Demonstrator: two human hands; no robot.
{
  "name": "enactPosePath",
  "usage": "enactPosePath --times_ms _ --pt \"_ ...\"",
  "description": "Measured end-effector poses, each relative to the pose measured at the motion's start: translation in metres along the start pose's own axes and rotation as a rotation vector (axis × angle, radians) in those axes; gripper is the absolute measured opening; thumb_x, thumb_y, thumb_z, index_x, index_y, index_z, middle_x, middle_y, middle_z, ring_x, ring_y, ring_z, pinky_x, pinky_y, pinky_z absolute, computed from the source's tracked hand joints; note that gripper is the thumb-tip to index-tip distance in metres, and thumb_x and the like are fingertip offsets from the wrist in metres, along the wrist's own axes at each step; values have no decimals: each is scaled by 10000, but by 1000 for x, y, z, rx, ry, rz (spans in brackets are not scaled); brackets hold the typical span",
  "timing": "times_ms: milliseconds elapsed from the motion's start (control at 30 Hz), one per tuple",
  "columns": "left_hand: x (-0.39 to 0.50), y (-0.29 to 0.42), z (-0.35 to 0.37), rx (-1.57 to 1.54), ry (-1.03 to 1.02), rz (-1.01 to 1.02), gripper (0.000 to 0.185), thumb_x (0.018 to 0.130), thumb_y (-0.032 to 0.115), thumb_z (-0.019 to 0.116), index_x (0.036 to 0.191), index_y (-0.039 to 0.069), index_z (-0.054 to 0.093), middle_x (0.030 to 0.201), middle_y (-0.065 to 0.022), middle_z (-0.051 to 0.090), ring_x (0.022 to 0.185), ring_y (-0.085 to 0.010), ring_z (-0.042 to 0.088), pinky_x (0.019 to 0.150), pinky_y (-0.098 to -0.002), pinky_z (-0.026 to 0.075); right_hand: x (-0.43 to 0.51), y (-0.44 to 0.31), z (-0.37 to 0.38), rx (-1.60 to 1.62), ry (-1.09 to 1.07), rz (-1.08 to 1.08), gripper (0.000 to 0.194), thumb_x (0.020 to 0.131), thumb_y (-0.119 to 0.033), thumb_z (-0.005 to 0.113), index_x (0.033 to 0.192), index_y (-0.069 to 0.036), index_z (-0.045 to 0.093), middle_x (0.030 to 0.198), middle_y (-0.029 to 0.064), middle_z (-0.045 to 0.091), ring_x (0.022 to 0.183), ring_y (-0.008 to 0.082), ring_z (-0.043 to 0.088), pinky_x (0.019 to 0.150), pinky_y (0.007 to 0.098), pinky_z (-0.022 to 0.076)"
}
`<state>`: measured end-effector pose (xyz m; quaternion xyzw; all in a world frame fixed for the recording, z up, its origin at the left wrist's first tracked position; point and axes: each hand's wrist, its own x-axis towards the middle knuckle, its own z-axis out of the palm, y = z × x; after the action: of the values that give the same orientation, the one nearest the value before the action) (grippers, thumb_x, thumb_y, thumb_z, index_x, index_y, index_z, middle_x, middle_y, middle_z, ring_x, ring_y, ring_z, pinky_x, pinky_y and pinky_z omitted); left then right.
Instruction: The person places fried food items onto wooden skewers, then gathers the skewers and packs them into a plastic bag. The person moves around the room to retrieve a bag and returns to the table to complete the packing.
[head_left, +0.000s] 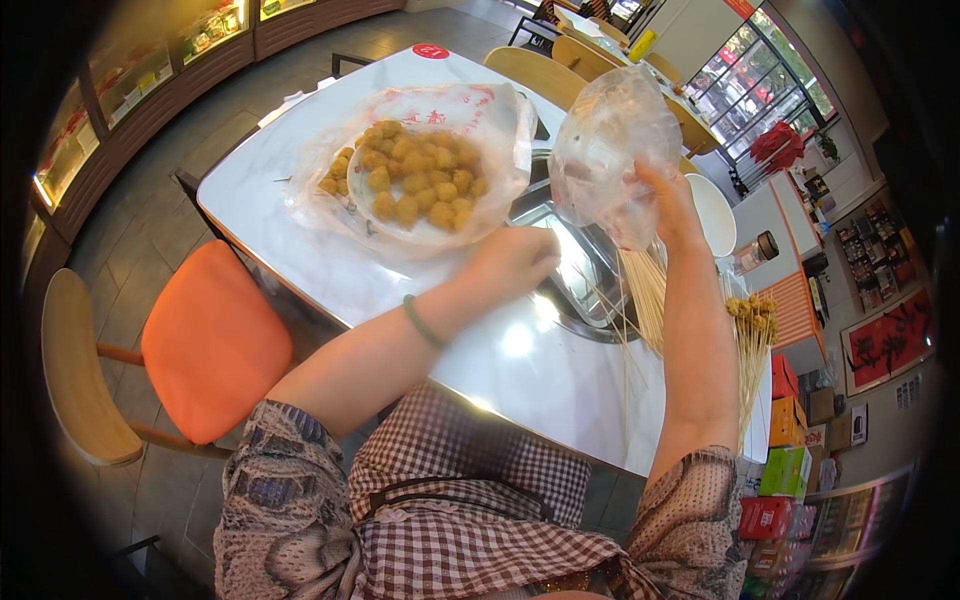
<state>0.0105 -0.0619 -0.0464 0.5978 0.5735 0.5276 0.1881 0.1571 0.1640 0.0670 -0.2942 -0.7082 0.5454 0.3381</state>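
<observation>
My right hand (671, 202) grips a clear plastic bag (611, 142), raised above the right part of the white table (300, 255). My left hand (517, 259), with a green bangle on its wrist, is held low with curled fingers beside a metal tray (585, 270); whether it holds anything is not clear. Beyond it, an open plastic bag (495, 135) surrounds a plate of round brownish balls (420, 176). Thin wooden skewers (645, 292) lie under and beside my right forearm. To the right is a bunch of skewers with balls on their tips (752, 319).
A white plate or bowl (712, 214) stands behind my right wrist. An orange-seated chair (214, 341) is at the table's left side, and wooden chairs (536, 71) stand beyond the far edge. Boxes (784, 472) are stacked at the right.
</observation>
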Motion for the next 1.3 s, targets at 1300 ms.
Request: enactPosePath --times_ms 1300 --pt "-2 17 10 310 -166 307 86 863 -2 669 943 14 638 859 -131 634 770 -337 632 674 -391 502 -179 -6 -38 -772 -4 -381 481 873 -186 747 1305 -10 629 1324 180 650 1236 303 614 1054 389 474"
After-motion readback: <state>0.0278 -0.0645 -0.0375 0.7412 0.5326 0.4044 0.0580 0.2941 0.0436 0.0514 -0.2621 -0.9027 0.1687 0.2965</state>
